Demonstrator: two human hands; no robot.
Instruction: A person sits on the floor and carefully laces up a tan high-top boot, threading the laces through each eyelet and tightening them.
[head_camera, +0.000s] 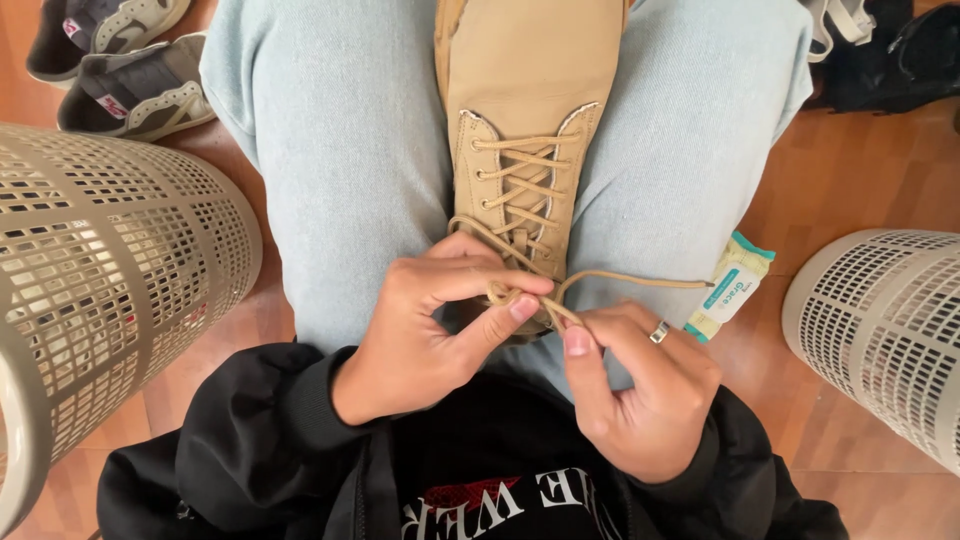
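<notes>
A tan lace-up shoe (530, 90) lies between my knees on my light blue jeans (340, 150), toe pointing away from me. Its tan laces (520, 185) cross up the front to the near end. My left hand (440, 320) pinches a loop of lace between thumb and forefinger at the shoe's opening. Beside it, my right hand (640, 385), with a ring on one finger, grips the other lace end, which runs out to the right (650, 282). The two hands touch at the knot.
A beige perforated basket (110, 290) stands at the left and a white one (885, 330) at the right. Grey sneakers (135, 90) lie far left on the wooden floor. A small wipes packet (732, 285) lies by my right knee. Dark bags (890, 50) sit far right.
</notes>
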